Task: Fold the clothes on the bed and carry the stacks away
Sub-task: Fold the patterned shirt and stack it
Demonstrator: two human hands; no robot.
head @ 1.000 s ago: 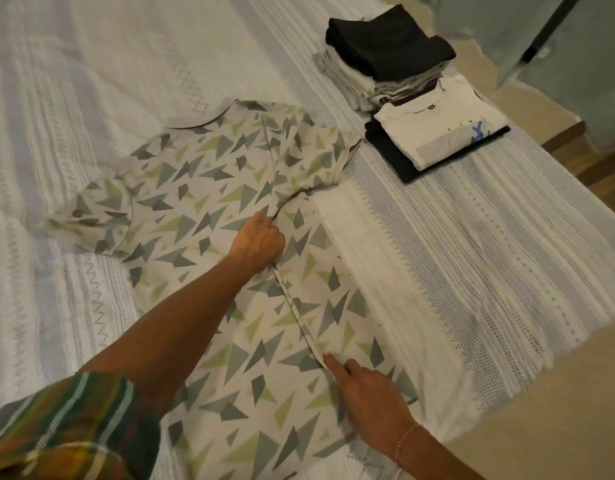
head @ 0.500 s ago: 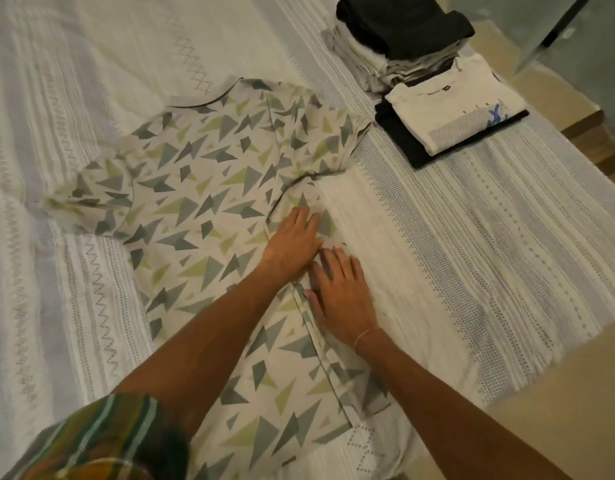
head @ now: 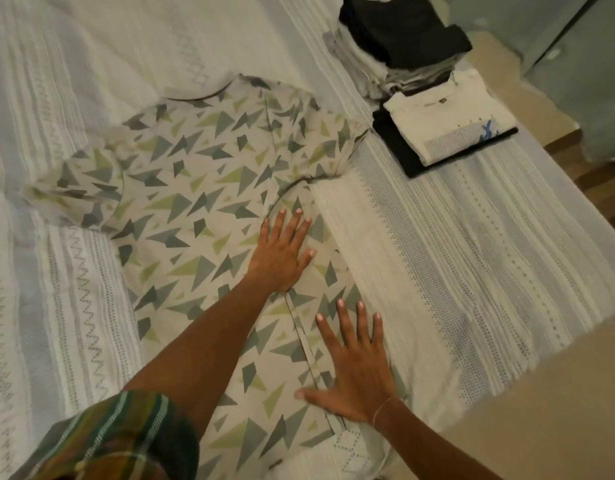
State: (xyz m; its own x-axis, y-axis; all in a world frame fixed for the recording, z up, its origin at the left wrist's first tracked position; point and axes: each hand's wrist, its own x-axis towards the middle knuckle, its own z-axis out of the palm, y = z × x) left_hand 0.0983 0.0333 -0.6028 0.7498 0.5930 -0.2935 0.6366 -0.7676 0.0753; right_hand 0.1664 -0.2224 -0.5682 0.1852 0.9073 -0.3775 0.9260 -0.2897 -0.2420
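While the patterned shirt (head: 195,209) lies spread on the bed (head: 472,271), we enter it as follows: collar toward the upper centre of the frame, hem toward the lower centre, so its long axis runs from top to bottom, slightly slanted. Right side panel: already turned inward, its edge a straight line down the garment's right portion. Our left hand (head: 282,251): flat, fingers straight and spread, pressing the folded panel at mid-frame, gripping nothing. Our right hand (head: 358,368): flat likewise, fingers splayed, pressing the same panel lower down, near the hem, gripping nothing. Left sleeve (head: 67,188): still extended toward the left edge of the frame, unfolded; we judge the left hand nearer to it, and that side the next to be turned in. Open room: bare bedspread to the left and above the shirt; bed edge close at lower right, just beside the right hand. Folded stacks (head: 420,81): upper right of the frame, well apart from the shirt's body, near its right shoulder.
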